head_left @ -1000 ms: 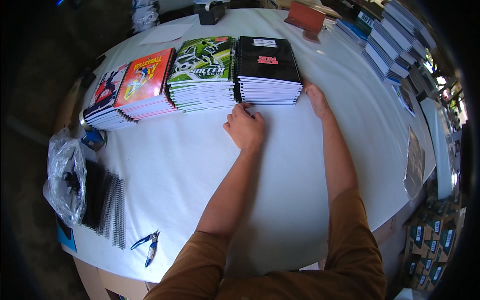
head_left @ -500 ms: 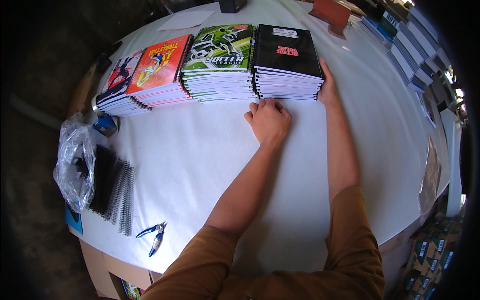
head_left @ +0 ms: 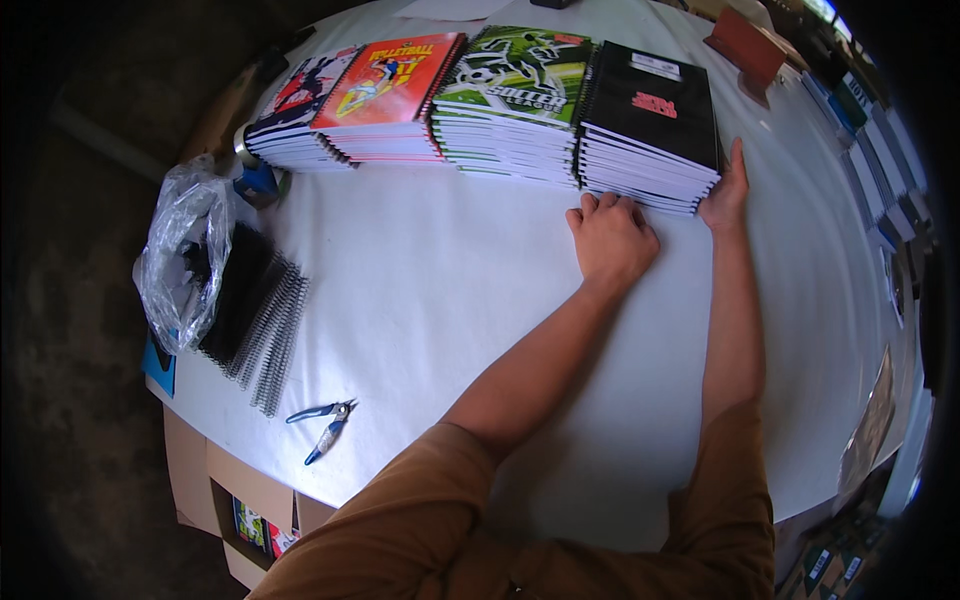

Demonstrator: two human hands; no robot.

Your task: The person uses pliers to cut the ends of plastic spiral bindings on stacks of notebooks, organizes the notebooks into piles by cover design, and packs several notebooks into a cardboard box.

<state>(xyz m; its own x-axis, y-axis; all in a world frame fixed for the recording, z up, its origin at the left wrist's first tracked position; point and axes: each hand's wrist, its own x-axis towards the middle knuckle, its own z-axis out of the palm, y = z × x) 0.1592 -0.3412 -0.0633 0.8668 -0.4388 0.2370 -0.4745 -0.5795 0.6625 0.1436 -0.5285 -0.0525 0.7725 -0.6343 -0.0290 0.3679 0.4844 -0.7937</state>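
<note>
A stack of spiral-bound notebooks with black covers stands at the right end of a row of notebook stacks. My left hand is curled into a fist, its knuckles against the stack's near edge. Along the stack's right near corner, my right hand lies upright with fingers stretched out and touching the side. Some of its fingers are hidden behind the stack. Directly left is the stack of green soccer notebooks, then orange volleyball notebooks, then dark notebooks with a red figure.
Blue-handled cutting pliers lie on the white table. Black spiral coils spill from a clear plastic bag at the left. A cardboard box stands below the table edge. More notebook stacks stand far right.
The view has shifted, so the table and stacks appear farther right and higher. Both hands stay against the black stack, which now looks slightly turned.
</note>
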